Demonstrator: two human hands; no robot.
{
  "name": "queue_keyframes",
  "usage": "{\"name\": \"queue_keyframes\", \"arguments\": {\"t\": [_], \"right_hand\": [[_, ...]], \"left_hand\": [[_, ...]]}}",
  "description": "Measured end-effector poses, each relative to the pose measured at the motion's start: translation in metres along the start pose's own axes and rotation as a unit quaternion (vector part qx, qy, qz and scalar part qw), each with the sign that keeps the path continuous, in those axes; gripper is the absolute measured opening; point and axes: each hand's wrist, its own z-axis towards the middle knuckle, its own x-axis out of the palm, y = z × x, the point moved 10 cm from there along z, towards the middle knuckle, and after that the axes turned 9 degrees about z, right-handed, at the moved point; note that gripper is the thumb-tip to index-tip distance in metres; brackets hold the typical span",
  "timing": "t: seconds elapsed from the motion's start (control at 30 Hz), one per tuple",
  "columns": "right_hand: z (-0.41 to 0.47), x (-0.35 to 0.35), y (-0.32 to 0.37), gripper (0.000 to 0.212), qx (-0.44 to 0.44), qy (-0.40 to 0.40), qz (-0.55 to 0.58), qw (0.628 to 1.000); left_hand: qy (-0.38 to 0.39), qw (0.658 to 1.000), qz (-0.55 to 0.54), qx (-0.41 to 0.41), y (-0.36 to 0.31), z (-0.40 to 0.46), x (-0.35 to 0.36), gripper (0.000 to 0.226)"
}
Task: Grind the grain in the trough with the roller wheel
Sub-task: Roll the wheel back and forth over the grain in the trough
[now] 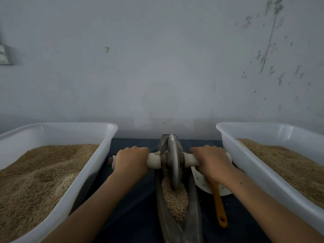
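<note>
While hands (132, 159) grip, wheel (173, 162) sits between

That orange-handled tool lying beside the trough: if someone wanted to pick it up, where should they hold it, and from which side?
Probably by the near end of the orange handle, coming from above on the person's side. That end lies bare on the dark cloth, while the far end sits in the white dish under the right hand, with the trough close on one side.

Both hands, left (131, 159) and right (211, 160), grip the roller wheel (173, 162) axle over the grain-filled trough (191, 216).
</note>
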Motion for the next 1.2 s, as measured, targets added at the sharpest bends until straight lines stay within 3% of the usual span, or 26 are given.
{"name": "queue_keyframes", "arguments": {"t": [0.13, 0.4, 0.5, 0.67, 0.73, 0.9, 1.03, 1.2], "right_hand": [[0.0, 0.002, -0.002, 0.012, 0.001, 0.0, 0.007, 1.0], [-0.007, 0.02, -0.003, 0.03, -0.002, 0.183, 0.025, 0.983], [-0.005, 0.019, -0.004, 0.025, 0.005, 0.159, 0.017, 0.987], [-0.002, -0.002, 0.001, 0.011, -0.003, -0.014, -0.013, 1.0], [-0.004, -0.004, 0.002, 0.011, -0.007, -0.042, -0.006, 0.999], [-0.001, 0.008, -0.001, 0.011, -0.01, 0.057, 0.007, 0.998], [-0.003, 0.019, -0.001, 0.025, -0.01, 0.162, 0.011, 0.987], [0.001, 0.019, -0.004, 0.024, 0.005, 0.134, 0.008, 0.991]], "left_hand": [[-0.022, 1.0, 0.01, 0.007, -0.002, -0.001, -0.004, 0.021], [0.107, 0.993, 0.006, 0.044, -0.003, -0.002, 0.013, 0.035], [0.077, 0.996, 0.018, 0.03, -0.003, -0.002, 0.01, 0.033], [-0.014, 1.0, -0.014, -0.001, -0.001, -0.002, -0.002, 0.022], [-0.03, 0.999, -0.016, 0.0, -0.001, -0.001, -0.005, 0.022], [0.019, 1.0, 0.002, 0.02, -0.002, 0.001, 0.003, 0.025], [0.096, 0.995, 0.005, 0.038, -0.002, -0.001, 0.014, 0.032], [0.062, 0.998, 0.01, 0.023, -0.002, 0.0, 0.01, 0.028]]}}
